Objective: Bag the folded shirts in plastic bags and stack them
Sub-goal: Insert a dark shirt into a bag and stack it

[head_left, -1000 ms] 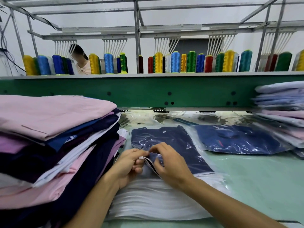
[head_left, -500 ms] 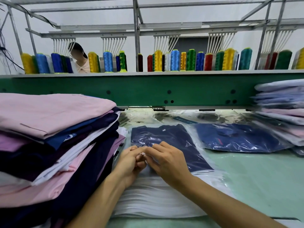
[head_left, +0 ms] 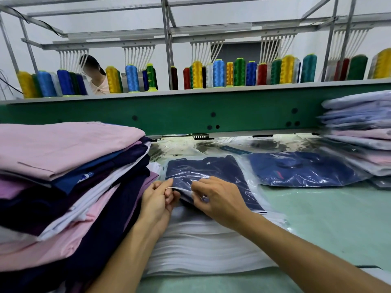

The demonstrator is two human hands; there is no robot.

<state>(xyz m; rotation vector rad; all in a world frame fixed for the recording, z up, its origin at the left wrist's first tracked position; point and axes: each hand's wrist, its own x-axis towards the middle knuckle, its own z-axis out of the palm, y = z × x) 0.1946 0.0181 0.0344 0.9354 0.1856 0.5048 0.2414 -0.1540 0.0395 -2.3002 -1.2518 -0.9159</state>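
A folded navy shirt (head_left: 213, 172) lies inside a clear plastic bag on top of a thick pile of empty white bags (head_left: 203, 248). My left hand (head_left: 157, 199) pinches the bag's near flap at its left end. My right hand (head_left: 218, 199) pinches the same flap a little to the right, fingers curled over the shirt's near edge. A tall pile of unbagged folded shirts (head_left: 63, 182) in pink, navy and white stands at the left. A second bagged blue shirt (head_left: 304, 168) lies flat to the right.
A stack of bagged pale shirts (head_left: 359, 132) rises at the far right. A green machine beam (head_left: 190, 113) crosses the back, topped by coloured thread cones (head_left: 220, 74). A person (head_left: 96, 77) stands behind it. The light green tabletop (head_left: 330, 216) extends to the right.
Both hands have shifted slightly apart along the bag's flap, which is now stretched between them; a second ago the right hand lay over the flap close to the left.
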